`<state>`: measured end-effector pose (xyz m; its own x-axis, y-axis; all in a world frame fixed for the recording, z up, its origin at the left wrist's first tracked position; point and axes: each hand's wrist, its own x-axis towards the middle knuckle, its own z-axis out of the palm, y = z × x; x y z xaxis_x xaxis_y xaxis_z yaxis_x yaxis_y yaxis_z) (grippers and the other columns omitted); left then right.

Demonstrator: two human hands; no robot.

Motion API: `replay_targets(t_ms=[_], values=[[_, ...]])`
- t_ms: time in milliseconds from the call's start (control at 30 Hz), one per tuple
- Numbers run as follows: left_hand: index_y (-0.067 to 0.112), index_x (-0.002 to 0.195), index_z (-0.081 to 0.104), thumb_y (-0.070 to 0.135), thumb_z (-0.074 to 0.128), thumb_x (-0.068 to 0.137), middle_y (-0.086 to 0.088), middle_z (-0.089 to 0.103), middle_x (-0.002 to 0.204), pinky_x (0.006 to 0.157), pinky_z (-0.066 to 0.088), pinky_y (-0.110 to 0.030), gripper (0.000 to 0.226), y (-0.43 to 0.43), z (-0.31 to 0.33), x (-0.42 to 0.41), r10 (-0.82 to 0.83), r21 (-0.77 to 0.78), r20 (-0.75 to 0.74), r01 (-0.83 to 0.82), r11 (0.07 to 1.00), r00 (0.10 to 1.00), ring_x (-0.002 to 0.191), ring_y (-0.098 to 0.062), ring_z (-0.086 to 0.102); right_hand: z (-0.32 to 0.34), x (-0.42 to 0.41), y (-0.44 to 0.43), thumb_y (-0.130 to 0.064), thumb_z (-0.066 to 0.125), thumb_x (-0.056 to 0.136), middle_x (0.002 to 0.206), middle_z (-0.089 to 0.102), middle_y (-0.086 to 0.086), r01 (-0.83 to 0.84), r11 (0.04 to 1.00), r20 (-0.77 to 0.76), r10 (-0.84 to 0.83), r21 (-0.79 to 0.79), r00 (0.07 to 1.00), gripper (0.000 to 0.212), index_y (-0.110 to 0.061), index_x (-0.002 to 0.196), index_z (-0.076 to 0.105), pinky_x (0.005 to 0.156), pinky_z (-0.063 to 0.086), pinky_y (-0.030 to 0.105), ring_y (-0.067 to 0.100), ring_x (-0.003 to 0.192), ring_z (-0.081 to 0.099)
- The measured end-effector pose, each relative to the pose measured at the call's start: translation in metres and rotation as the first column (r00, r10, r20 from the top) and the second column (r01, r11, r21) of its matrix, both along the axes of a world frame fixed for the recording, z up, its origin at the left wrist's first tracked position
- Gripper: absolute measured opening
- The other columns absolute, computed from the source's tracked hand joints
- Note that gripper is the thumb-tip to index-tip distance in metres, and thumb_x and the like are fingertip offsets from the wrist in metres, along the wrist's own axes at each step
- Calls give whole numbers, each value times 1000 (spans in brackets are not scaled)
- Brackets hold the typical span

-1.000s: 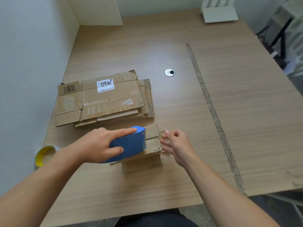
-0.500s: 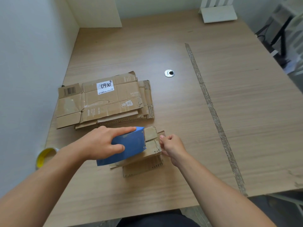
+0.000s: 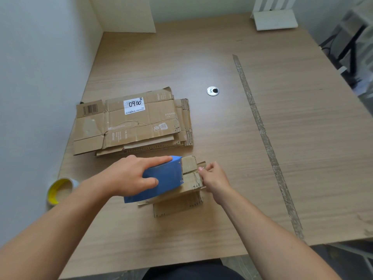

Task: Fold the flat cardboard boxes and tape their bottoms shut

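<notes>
Small brown cardboard box (image 3: 177,206) sits near the front middle of the wooden tabletop (image 3: 222,229), folded up, worn flaps on top. Blue tape dispenser (image 3: 163,178) lies on the box top, its front edge partway along the flaps. Left hand (image 3: 129,176) has its grip closed round the dispenser, index finger stretched along the top edge, thumb on the near side. Right hand (image 3: 215,178) is at the box's right end, fingers curled, grip pinching the cardboard edge there; exact contact is partly hidden. Just behind the box, a stack of flattened brown cardboard boxes (image 3: 129,126), top one with a white label reading 0900 and a barcode at the left. Roll of tape with a yellow core (image 3: 60,190) stands at the left edge of the tabletop, near the wall. Small round metal grommet (image 3: 212,91) sits further back, right of the stack. A long grey strip of worn tape residue (image 3: 262,134) runs front to back on the right side. White slatted stand (image 3: 274,19) at the far edge.
</notes>
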<state>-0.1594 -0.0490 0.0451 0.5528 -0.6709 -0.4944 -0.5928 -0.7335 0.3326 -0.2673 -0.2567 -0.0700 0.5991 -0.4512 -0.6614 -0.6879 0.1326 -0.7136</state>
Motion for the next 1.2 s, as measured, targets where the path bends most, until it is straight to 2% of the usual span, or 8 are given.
replay_targets(t_ms=[100,200,300,467,633,867,1067,1200], values=[[77,134,16,51,47,81,8,64,90,67,54,-34,66,-1,0,0,8,-8,-10,-8,1000,1000,73,-12,60,9,-2,-1,-20,55,98,109,50,-1,-154,894,110,219,-422,970,19,-24,117,54,85,42,27,15,101,50],[84,123,11,53,42,75,8,65,89,68,55,-36,65,-1,0,-1,15,-24,-24,-16,1000,1000,73,-12,61,15,-7,1,-18,55,98,109,53,-3,-122,819,235,299,-560,925,19,-19,113,67,86,35,21,13,103,49],[88,116,10,54,42,75,5,67,88,69,55,-38,62,0,0,-1,19,-39,-21,-20,999,1000,73,-13,61,11,-14,10,-21,62,96,103,66,-3,-159,848,240,316,-506,918,18,-17,113,67,82,46,24,11,92,59],[82,126,15,53,41,74,4,66,83,68,54,-39,65,0,1,-2,36,-33,-20,-36,999,999,70,-14,60,-3,-20,28,-21,63,96,106,67,-7,11,920,335,131,-392,933,20,-24,116,67,85,52,26,3,92,62],[82,125,16,53,42,75,6,64,84,66,54,-37,63,-1,3,-2,28,-28,-21,-29,999,999,70,-13,60,-1,-10,32,-30,64,95,96,67,-8,125,963,334,-39,-239,942,5,-25,93,65,77,52,24,2,87,61],[73,132,30,54,46,73,13,62,104,73,52,-31,63,10,13,4,87,-58,-90,-92,994,992,84,-11,58,-11,-2,21,-28,61,97,96,68,-6,-2,956,322,100,-293,942,17,-29,113,66,72,46,17,10,91,63],[74,127,38,55,51,69,21,60,115,84,51,-29,62,31,17,7,161,-62,-176,-174,983,971,96,-4,57,-16,1,22,-27,55,101,113,64,-3,-36,956,324,133,-290,936,37,-33,137,58,94,46,27,11,104,60],[76,120,44,53,57,66,31,59,118,94,49,-31,61,68,24,7,262,-36,-262,-281,959,929,103,2,58,-11,0,22,-26,48,104,115,54,-9,-91,927,308,212,-364,927,39,-33,142,52,92,40,22,6,105,52]])
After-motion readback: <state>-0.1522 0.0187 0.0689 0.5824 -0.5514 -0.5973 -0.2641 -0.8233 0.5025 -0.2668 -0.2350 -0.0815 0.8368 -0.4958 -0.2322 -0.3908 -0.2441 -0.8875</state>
